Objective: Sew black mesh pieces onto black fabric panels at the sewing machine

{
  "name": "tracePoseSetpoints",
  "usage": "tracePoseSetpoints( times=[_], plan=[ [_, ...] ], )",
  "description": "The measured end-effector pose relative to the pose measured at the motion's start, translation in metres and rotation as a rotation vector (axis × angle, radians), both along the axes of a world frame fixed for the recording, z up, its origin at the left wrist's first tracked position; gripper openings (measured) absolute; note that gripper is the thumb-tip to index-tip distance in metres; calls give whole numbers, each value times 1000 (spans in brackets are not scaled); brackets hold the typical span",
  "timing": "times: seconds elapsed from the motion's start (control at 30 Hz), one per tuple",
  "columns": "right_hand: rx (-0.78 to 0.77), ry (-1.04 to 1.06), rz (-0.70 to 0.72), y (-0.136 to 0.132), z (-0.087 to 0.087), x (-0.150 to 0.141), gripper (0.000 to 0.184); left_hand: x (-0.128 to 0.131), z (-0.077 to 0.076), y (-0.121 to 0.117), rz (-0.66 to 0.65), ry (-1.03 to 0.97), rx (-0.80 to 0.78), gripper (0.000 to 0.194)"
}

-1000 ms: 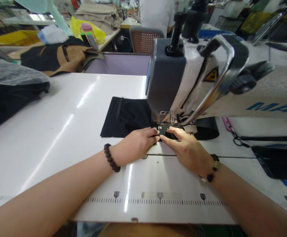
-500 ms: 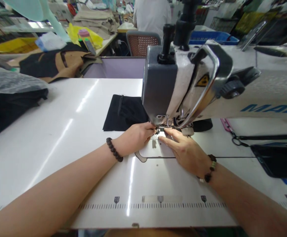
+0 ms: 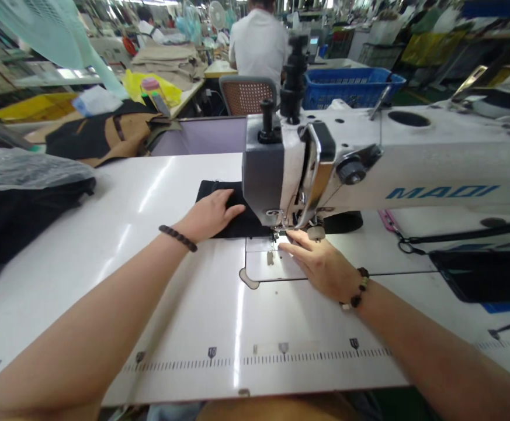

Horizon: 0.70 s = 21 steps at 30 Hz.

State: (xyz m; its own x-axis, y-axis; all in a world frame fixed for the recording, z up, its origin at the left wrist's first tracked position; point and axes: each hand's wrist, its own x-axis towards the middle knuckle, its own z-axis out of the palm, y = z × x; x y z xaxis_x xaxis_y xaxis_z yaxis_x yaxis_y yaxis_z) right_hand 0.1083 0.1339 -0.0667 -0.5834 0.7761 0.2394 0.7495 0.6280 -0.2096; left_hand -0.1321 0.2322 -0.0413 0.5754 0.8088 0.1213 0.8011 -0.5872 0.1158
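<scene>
A black fabric piece (image 3: 246,219) lies on the white sewing table (image 3: 184,327), its right part running under the head of the sewing machine (image 3: 266,158). My left hand (image 3: 211,215) rests on the fabric's left portion, thumb apart from the fingers, palm down. Beside the presser foot (image 3: 276,235), my right hand (image 3: 318,260) lies with its fingers stretched toward the needle area, touching the fabric's near edge. Its index fingertip is partly hidden by the machine. The black cloth shows again to the right, behind the machine head.
A phone-like black slab (image 3: 482,275) and a strap with a pink clip (image 3: 387,221) lie at the right. Plastic-covered black cloth (image 3: 27,199) sits at the left. Beyond are a blue basket (image 3: 351,88), a chair (image 3: 248,96) and a seated person (image 3: 259,44).
My left hand has moved left and away from the needle, onto the fabric. The right hand stays by the presser foot. The head view has tilted up, showing more of the room.
</scene>
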Motion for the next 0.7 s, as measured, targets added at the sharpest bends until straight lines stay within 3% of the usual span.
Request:
tracePoseSetpoints(
  times=[0.07,0.13,0.2,0.27,0.37,0.43,0.53,0.63,0.7],
  plan=[
    [10,9,15,-7,8,1,28,-11,14,-13,152,180,-53,48],
    [-10,-44,40,-21,20,1,19,-15,26,-50,204,343,-127,61],
    [-45,-128,73,-42,33,-1,17,-13,31,-100,160,420,-210,66],
    [-70,-171,106,-64,42,-5,33,-8,28,-147,39,333,-263,69],
    [-39,-124,94,-91,42,-12,47,2,16,-185,-50,176,-175,68],
    [5,-70,46,-103,35,-15,40,10,10,-188,-75,104,-64,67],
    [83,74,-4,-117,22,-14,10,23,7,-175,-161,40,96,57],
    [118,251,-31,-127,13,-13,28,34,8,-161,-301,-4,195,37],
    [80,297,-36,-130,10,-13,30,39,7,-157,-373,-42,209,28]
  ],
)
